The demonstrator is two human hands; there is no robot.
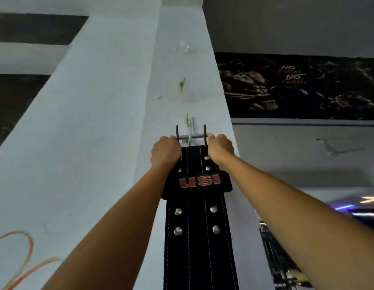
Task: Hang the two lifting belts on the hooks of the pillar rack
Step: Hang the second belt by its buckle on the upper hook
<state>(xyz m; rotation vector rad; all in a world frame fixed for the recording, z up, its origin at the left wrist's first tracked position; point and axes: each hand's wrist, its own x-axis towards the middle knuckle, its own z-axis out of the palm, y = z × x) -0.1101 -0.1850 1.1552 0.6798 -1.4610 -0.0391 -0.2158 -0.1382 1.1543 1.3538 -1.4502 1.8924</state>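
A black lifting belt (199, 233) with white stitching, metal rivets and a red "USI" label hangs down the front of a pale pillar (110, 126). Its metal buckle (191, 136) is up at a small white hook (189, 124) fixed on the pillar; the buckle bar crosses the hook, and two dark prongs stick upward. My left hand (165, 151) grips the belt's top left edge at the buckle. My right hand (220, 148) grips the top right edge. Only one belt is in view.
Above the hook, the pillar carries glue marks and a bit of clear plastic (183, 47). A dark poster (303, 86) hangs on the wall to the right. An orange scribble (21, 260) marks the pillar's lower left face. Gym gear shows dimly at lower right.
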